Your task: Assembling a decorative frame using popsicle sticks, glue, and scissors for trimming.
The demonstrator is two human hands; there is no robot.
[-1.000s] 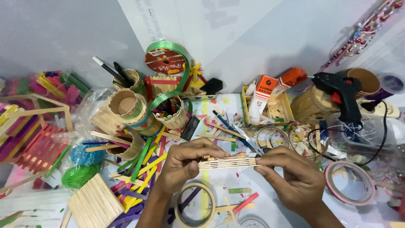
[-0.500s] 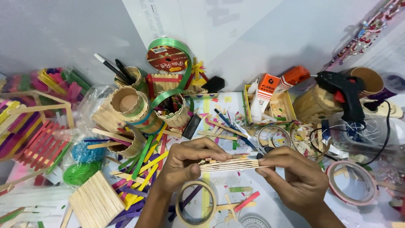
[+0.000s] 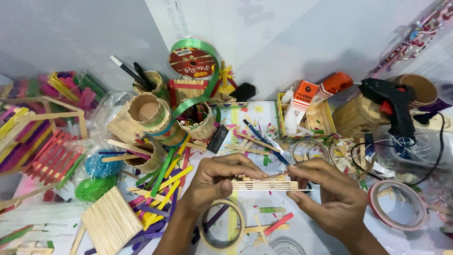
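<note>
You are pinching a flat stack of craft sticks between both hands, left hand gripping one end, right hand the other, just above the tape roll lying on the tabletop.

Stick stack between both hands, tape roll below

pale wood stick panel, green ribbon spool, black glue gun

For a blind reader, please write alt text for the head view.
Two hands, left hand and right hand, hold a small stack of glued wooden craft sticks above a cluttered craft table. Coloured sticks, tape rolls and a black glue gun lie around.
</note>
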